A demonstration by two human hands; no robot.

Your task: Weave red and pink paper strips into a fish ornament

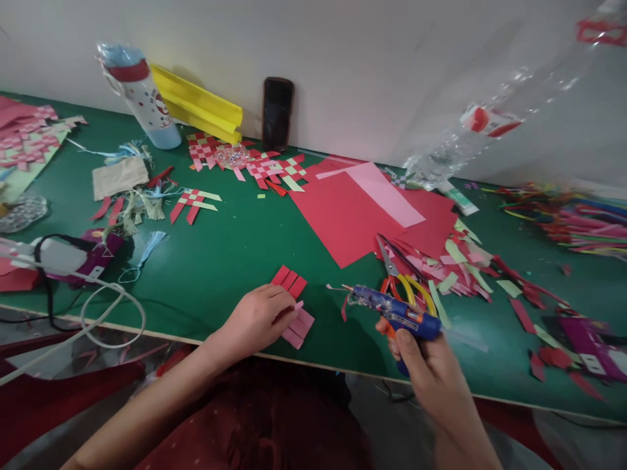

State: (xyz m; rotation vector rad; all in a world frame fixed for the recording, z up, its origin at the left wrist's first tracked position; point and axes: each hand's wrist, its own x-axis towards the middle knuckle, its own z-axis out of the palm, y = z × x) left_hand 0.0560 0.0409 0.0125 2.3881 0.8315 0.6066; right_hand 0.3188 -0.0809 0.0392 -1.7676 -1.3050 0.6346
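My left hand (259, 320) rests on the green table (220, 254) near its front edge, fingers closed on a small bundle of red and pink paper strips (292, 303). My right hand (431, 375) grips a blue hot glue gun (396, 313), its nozzle pointing left toward the strips and a short way apart from them. Behind the gun lie scissors (406, 277) with yellow and orange handles.
Red and pink paper sheets (362, 209) lie at centre back, cut strips (470, 267) to the right. Woven paper pieces (245, 160), a dark phone (277, 114), yellow folded paper (200, 104) and a bottle (142, 98) stand by the wall. Cables (98, 307) lie left.
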